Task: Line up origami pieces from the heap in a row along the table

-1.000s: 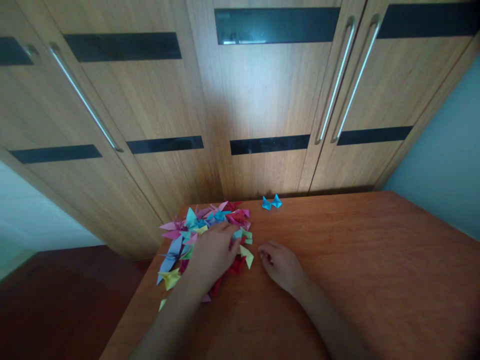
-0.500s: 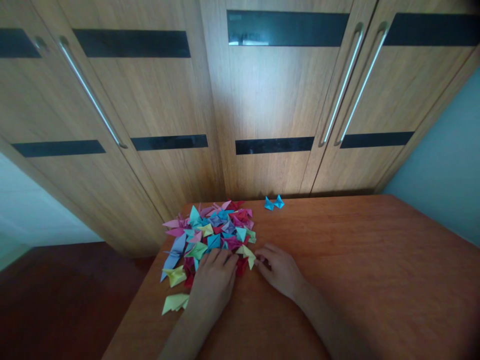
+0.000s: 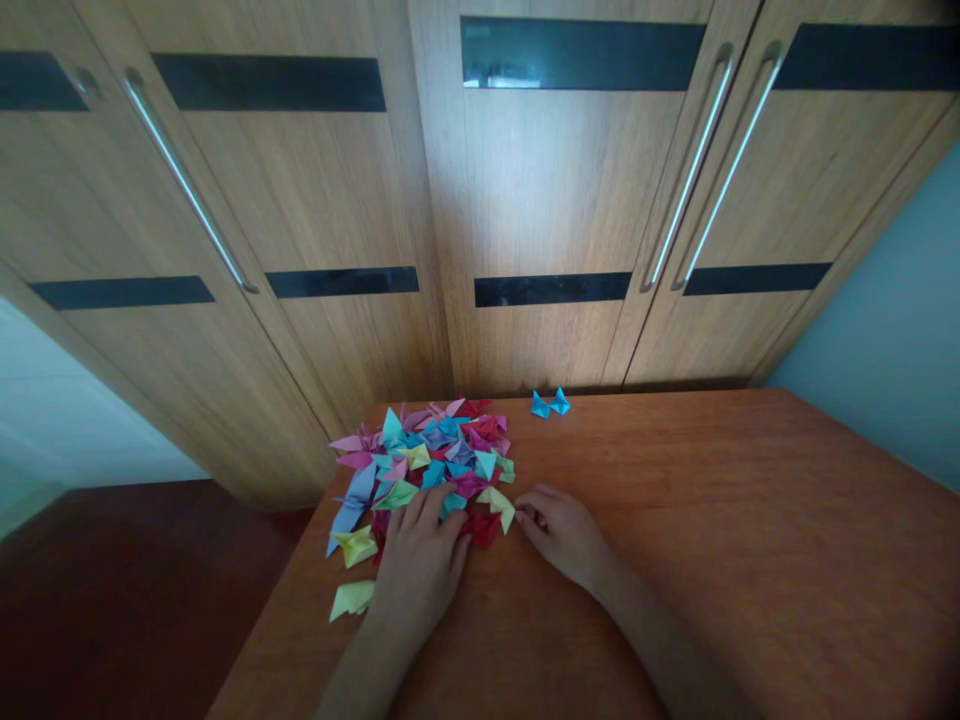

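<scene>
A heap of folded paper cranes (image 3: 418,457) in pink, blue, green, yellow and red lies on the left part of the table. My left hand (image 3: 420,545) rests palm down on the heap's near side, its fingers stretched over the paper. Beneath those fingers the pieces are hidden. To the right, my right hand (image 3: 562,535) has its fingers curled in, thumb near the index finger. Its fingertips come right up to a pale yellow folded crane (image 3: 499,505); whether they grip its tip cannot be made out. A red folded piece (image 3: 482,528) lies between the hands.
Two small blue folded pieces (image 3: 550,403) stand at the back edge of the brown table (image 3: 712,520). Behind it rises a wooden wardrobe (image 3: 555,200) with long metal handles. A pale yellow-green piece (image 3: 351,600) lies near the table's left edge.
My left hand has shifted slightly left and toward me, uncovering more of the red piece and a blue one. My right hand stays almost in place. The view has tilted a little.
</scene>
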A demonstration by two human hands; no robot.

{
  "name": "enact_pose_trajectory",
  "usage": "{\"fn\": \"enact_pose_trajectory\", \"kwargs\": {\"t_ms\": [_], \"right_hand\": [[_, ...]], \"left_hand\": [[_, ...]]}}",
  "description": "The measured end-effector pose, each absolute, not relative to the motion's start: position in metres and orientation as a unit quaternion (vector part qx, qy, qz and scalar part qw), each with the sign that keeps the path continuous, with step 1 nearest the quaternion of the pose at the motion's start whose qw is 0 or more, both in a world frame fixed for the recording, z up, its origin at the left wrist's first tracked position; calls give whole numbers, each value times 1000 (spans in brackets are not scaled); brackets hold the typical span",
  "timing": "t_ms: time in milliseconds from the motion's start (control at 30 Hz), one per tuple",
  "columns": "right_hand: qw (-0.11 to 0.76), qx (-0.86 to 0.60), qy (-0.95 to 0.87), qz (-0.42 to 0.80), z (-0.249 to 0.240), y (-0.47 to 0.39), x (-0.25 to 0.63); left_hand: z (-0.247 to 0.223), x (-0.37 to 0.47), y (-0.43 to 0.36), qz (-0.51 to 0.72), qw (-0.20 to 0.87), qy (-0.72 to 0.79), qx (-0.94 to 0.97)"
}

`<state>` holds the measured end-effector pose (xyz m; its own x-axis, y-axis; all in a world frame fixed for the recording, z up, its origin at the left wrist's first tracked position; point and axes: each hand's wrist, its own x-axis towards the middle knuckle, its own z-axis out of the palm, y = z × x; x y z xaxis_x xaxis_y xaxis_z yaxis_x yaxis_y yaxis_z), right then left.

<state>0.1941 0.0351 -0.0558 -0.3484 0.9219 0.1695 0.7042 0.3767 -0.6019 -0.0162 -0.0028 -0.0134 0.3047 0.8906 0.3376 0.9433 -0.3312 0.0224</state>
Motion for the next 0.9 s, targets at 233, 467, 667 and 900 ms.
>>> {"fn": "enact_pose_trajectory", "kwargs": {"t_ms": [233,467,667,900], "right_hand": [[250,-513,-794,211,-57,36,195],[302,-502,-770,252,-60,39,196],[424,-428,-719,345,-40,34,196],[450,-349,-717,402,-32,29,193]], "left_hand": [[-18,-20,-1,-148,84,-567,-806],[-14,-24,1,-227,45,-551,-802],[-19,-26,2,-350,-14,-510,-785],[-25,-15,-4,-372,-54,-483,-790]]}}
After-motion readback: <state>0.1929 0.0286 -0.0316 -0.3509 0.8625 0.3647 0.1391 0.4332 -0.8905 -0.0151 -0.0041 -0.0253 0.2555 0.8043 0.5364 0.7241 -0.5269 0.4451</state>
